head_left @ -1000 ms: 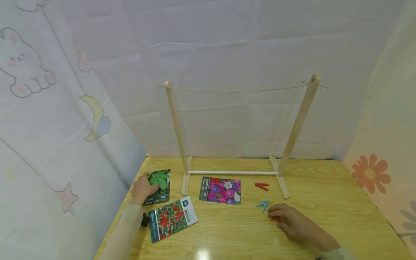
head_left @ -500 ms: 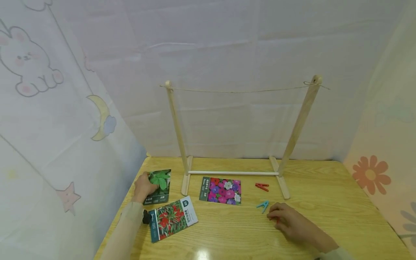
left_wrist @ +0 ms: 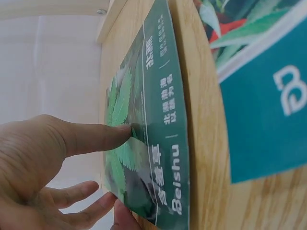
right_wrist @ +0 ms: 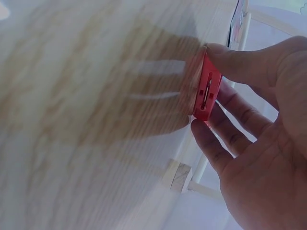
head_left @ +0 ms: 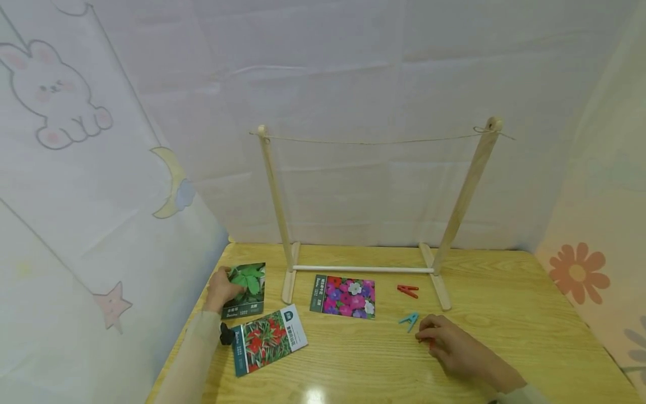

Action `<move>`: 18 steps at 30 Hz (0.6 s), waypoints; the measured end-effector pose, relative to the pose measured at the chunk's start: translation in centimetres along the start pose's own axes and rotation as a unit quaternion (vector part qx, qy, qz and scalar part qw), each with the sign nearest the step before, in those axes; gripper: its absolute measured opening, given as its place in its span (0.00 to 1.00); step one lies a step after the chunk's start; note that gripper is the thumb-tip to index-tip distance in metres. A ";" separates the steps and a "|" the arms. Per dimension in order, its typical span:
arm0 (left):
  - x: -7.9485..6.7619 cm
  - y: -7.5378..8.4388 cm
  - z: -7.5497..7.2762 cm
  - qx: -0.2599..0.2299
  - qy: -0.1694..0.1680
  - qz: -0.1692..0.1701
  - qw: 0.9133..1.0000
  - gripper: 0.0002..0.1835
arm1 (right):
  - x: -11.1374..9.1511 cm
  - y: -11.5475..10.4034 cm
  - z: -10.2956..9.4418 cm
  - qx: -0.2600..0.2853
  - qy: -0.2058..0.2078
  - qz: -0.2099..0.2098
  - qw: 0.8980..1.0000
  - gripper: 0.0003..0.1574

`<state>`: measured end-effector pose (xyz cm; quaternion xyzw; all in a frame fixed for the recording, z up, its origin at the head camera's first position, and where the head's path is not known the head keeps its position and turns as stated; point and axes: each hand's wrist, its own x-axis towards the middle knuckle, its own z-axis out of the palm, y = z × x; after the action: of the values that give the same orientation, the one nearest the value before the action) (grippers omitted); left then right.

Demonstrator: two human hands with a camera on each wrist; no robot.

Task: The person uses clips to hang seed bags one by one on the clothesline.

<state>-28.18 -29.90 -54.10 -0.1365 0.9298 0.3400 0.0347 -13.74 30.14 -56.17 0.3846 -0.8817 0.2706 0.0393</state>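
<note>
At the table's left side my left hand pinches the edge of a seed packet with green leaves. In the left wrist view the thumb lies on the packet's face and fingertips reach its edge from below. My right hand, low over the right half of the table, holds a red clothespin between thumb and fingers. A blue clothespin and another red clothespin lie just beyond that hand. Nearer me on the left is a seed packet with red flowers.
A wooden frame stands at the back, with a thin string tied between its posts. In front of its bottom bar lies a seed packet with pink and purple flowers. Printed curtains enclose the table.
The head view has turned slightly left, so the printed curtain shifts right in it. Both hands stay almost still, each keeping its hold.
</note>
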 end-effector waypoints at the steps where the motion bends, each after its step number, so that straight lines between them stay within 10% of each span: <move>1: 0.0 0.0 0.0 -0.004 0.000 -0.001 1.000 0.48 | 0.0 0.0 0.0 -0.001 0.000 0.001 1.000 0.19; 18: 0.7 -1.5 -1.7 -0.033 -0.029 -0.008 0.999 0.44 | 0.6 -0.7 -0.5 -0.040 0.016 0.059 0.997 0.18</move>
<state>-28.38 -32.27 -53.85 -0.1348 0.9157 0.3737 0.0596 -13.77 29.64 -55.24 0.3255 -0.9122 0.2431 0.0522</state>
